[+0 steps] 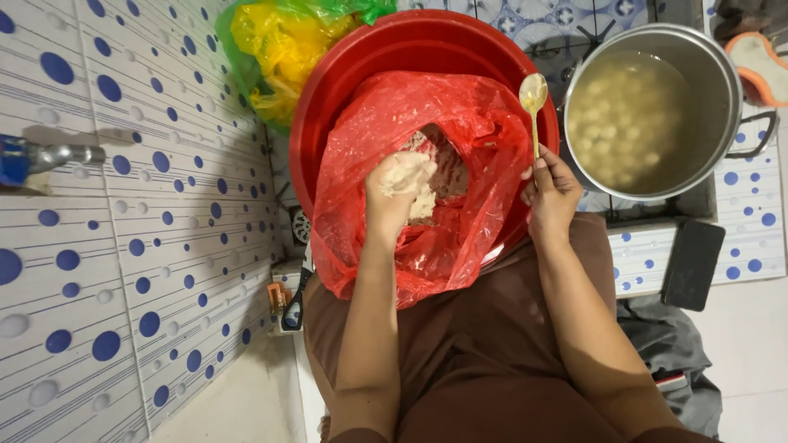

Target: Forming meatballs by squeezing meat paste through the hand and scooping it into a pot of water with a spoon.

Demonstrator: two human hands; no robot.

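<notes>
Dough [423, 201] fills the open mouth of a red bag [427, 164], pale and sticky, with a pinkish mass behind it deeper in the bag. The left hand [398, 184] is sunk into that opening, fingers curled and closed around a lump of the dough, the whole hand coated in it. The bag lies crumpled in a red basin [345, 74], its lower edge hanging over the basin's near rim toward the person's brown garment [484, 353].

The right hand [550, 193] sits at the bag's right edge, well apart from the left, pinched shut on the handle of a spoon [533, 102]. The spoon stands nearly upright, its bowl up over the basin's rim, just beside a steel pot [722, 74].

The pot stands to the right of the basin on a dark burner grate, holding cloudy liquid with many small pale balls [624, 123] in it. A yellow and green bag [279, 49] lies bunched behind the basin on its left. White wall tiles with blue dots [148, 213] take up the left side, with a metal tap [49, 156] jutting from them. A black rectangular slab [694, 262] rests on the tiled counter below the pot.
</notes>
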